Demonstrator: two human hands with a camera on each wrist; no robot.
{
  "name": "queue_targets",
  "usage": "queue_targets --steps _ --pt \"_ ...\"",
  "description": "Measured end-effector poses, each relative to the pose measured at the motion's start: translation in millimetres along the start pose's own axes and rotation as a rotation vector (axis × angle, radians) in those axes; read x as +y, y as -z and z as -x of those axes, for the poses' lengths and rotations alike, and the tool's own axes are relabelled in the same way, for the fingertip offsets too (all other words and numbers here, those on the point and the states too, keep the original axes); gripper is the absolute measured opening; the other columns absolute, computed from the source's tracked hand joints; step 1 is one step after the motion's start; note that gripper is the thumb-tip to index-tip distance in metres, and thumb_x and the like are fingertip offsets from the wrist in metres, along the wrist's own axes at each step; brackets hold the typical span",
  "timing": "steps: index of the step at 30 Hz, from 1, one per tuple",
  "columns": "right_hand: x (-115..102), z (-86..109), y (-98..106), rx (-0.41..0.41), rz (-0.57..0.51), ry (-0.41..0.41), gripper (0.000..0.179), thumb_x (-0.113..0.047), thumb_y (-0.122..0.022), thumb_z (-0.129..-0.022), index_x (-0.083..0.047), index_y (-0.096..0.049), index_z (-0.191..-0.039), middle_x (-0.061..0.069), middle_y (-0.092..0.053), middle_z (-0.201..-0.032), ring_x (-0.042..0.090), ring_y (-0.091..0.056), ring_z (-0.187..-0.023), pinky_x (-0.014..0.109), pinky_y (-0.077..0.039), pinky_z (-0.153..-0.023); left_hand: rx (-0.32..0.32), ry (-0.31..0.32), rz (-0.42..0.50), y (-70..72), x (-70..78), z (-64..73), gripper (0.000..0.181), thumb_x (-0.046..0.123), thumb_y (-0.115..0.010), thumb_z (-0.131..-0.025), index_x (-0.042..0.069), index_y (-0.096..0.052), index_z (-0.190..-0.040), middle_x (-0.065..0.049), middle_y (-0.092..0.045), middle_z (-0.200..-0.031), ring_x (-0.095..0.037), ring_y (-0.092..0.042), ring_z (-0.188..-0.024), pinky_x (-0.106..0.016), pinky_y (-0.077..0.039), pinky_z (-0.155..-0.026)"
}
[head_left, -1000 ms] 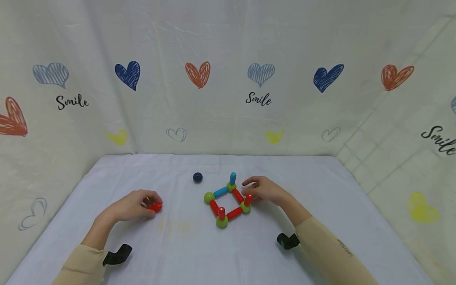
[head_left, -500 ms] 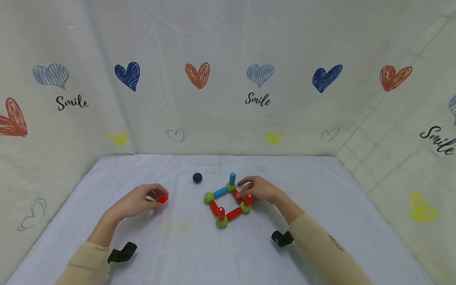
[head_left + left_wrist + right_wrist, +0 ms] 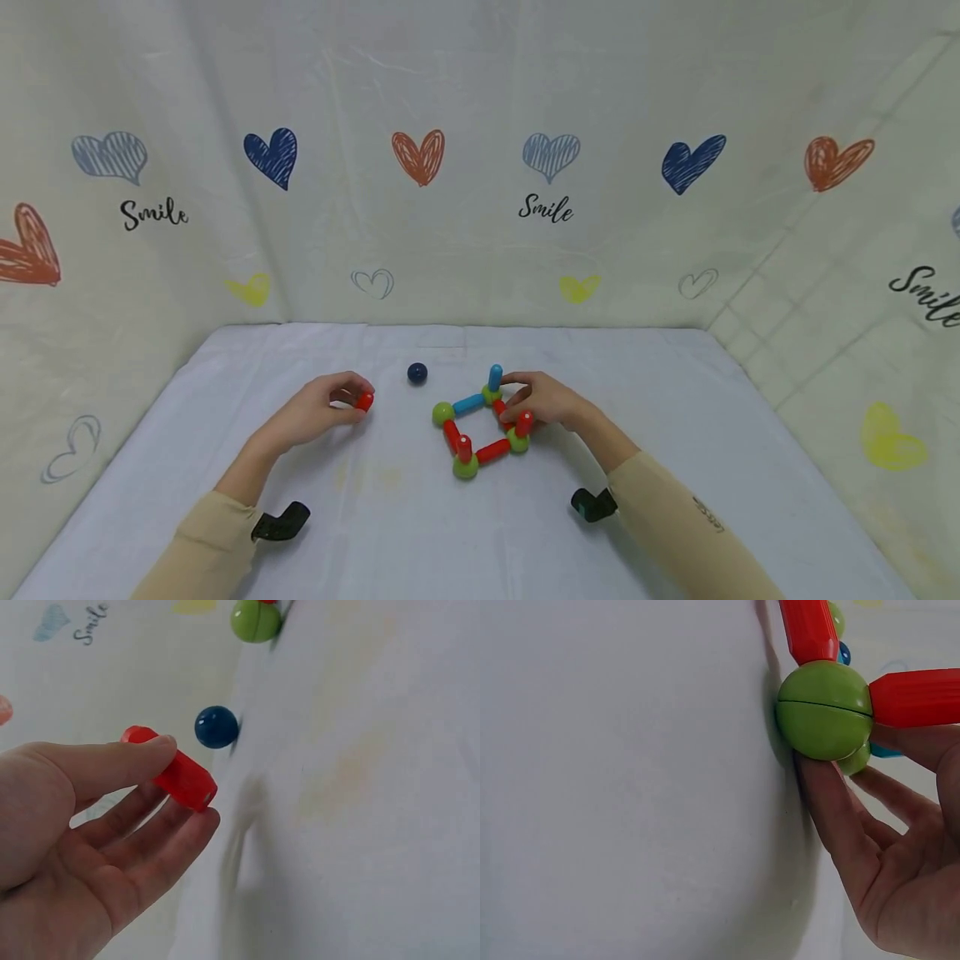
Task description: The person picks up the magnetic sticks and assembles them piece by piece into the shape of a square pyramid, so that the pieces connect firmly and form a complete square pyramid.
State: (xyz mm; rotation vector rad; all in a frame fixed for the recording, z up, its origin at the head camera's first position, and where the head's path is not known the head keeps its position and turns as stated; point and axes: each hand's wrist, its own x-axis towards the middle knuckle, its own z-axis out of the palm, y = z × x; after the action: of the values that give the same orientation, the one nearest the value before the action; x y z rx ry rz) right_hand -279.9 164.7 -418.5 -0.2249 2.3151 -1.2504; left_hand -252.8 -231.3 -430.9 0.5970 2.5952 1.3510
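Observation:
My left hand (image 3: 318,408) pinches a loose red rod (image 3: 184,778) between thumb and fingers, raised above the white cloth in the left wrist view. Right of it in the head view lies a square toy frame of rods and balls, with green balls (image 3: 465,466) at its corners. Red rods (image 3: 492,451) and a blue rod (image 3: 469,404) form its sides. Short red rods and one blue rod (image 3: 495,377) stand upright on three corners. My right hand (image 3: 551,400) holds the frame at its right side; its fingers partly hide the red rod there.
A dark blue ball (image 3: 417,373) lies alone behind the frame, toward the left. White cloth (image 3: 405,533) covers the table. A pale curtain (image 3: 480,242) with hearts printed on it hangs at the back and sides.
My left hand has moved right and away from me with the red rod, which has turned in its fingers. My right hand has closed in on the frame, which has turned slightly.

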Motion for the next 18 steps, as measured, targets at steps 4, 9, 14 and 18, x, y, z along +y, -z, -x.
queue_targets --steps 4,9,14,18 --pt "-1.8 2.7 -2.5 0.020 0.001 -0.013 0.066 -0.013 -0.078 -0.091 -0.006 -0.048 -0.150 0.010 -0.068 -0.106 0.022 -0.069 -0.086 0.036 -0.060 -0.075 0.014 0.009 0.020 -5.0 3.0 -6.5 0.031 0.002 -0.075 -0.092 0.002 -0.065 -0.121 -0.005 -0.067 -0.111 -0.026 -0.064 -0.108 -0.039 -0.053 -0.090" --pt "-0.8 3.5 -6.3 0.064 -0.002 -0.028 0.064 -0.012 -0.079 -0.090 -0.005 -0.050 -0.146 0.009 -0.068 -0.103 0.022 -0.069 -0.086 0.035 -0.061 -0.074 0.039 0.021 0.039 -12.2 4.8 -16.0 0.033 0.004 -0.076 -0.092 0.004 -0.065 -0.122 -0.004 -0.067 -0.112 -0.027 -0.064 -0.110 -0.043 -0.053 -0.092" --pt "-1.0 5.2 -10.9 0.103 -0.005 -0.048 0.063 -0.011 -0.080 -0.089 -0.005 -0.051 -0.144 0.009 -0.066 -0.103 0.022 -0.068 -0.086 0.036 -0.061 -0.073 0.067 0.026 0.064 -20.4 7.6 -24.3 0.031 0.007 -0.078 -0.091 0.009 -0.066 -0.120 -0.004 -0.067 -0.112 -0.026 -0.064 -0.110 -0.041 -0.054 -0.092" --pt "-0.7 7.0 -14.0 0.127 -0.007 -0.051 0.062 -0.011 -0.080 -0.089 -0.004 -0.050 -0.143 0.009 -0.067 -0.101 0.022 -0.068 -0.086 0.036 -0.061 -0.073 0.082 0.014 0.091 -27.1 12.5 -31.0 0.032 0.007 -0.078 -0.091 0.008 -0.065 -0.121 -0.004 -0.067 -0.112 -0.027 -0.064 -0.110 -0.039 -0.055 -0.091"
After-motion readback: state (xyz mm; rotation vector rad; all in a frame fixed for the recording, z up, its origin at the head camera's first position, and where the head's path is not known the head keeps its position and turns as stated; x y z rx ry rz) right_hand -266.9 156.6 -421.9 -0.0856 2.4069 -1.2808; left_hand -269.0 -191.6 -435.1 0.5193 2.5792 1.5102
